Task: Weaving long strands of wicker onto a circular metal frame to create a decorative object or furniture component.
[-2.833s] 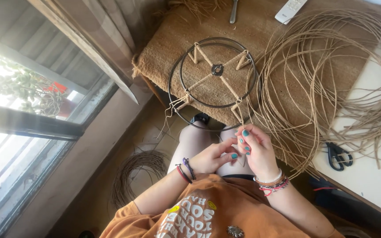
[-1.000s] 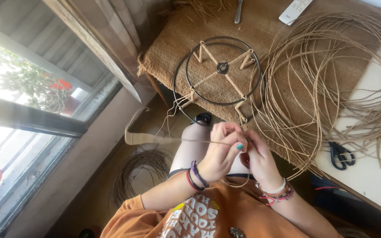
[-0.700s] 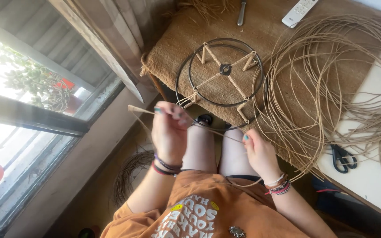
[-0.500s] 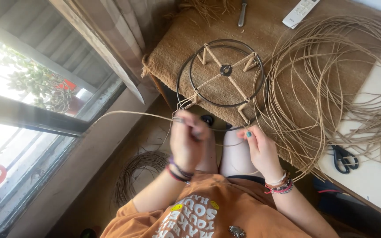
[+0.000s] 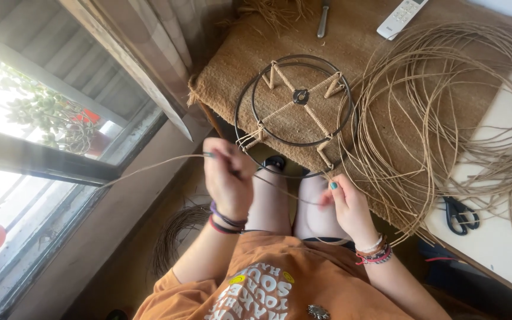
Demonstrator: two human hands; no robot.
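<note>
Above the lap, both hands (image 5: 227,178) (image 5: 344,201) in a closed grip on one rattan strand (image 5: 149,168).

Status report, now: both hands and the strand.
Left hand raised, pinching the rattan strand. Right hand grips it near the wire ring frame. Loose rattan coil alongside, clear.

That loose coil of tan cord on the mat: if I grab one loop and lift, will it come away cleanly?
Probably not. The coil of cord lies in many crossing loops, so lifting one would likely drag others along. It looks springy rather than limp: the loops hold wide curves, and the strand drawn out past the left hand stays in a long, shallow arc. It looks light, so it may slide on the mat.
</note>
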